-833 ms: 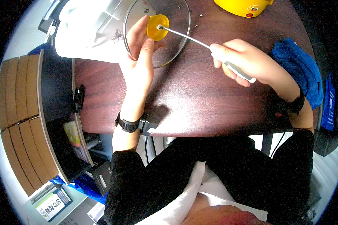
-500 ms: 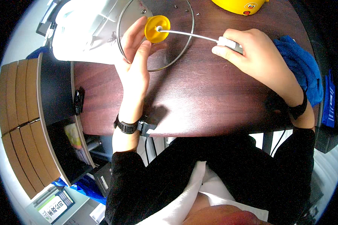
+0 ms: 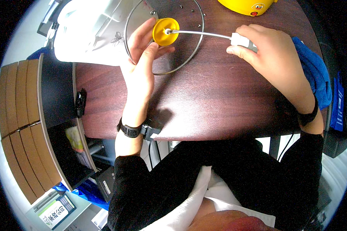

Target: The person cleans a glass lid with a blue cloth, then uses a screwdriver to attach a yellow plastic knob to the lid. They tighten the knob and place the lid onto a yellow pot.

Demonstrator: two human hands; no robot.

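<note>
My left hand (image 3: 142,61) holds a yellow round knob (image 3: 160,37) between thumb and fingers, its fingers behind a clear glass lid (image 3: 189,48) with a thin metal rim. The lid is tilted up above the table, and the knob sits at about its middle. In my right hand (image 3: 275,52) is a screwdriver (image 3: 206,34), gripped by its white and grey handle. Its slim metal shaft points left, with the tip at the knob's centre. Whether a screw is in the knob is too small to tell.
Several small screws (image 3: 192,10) lie on the dark wooden table (image 3: 196,104) beyond the lid. A yellow rounded container (image 3: 239,5) stands at the far edge, a white flower-printed object (image 3: 85,42) at far left. A blue towel (image 3: 318,73) is at right, beside my right forearm.
Both hands have shifted slightly to the right, carrying the lid, the knob and the screwdriver along. The tip stays at the knob's centre, and the right-hand grip has turned a little.
</note>
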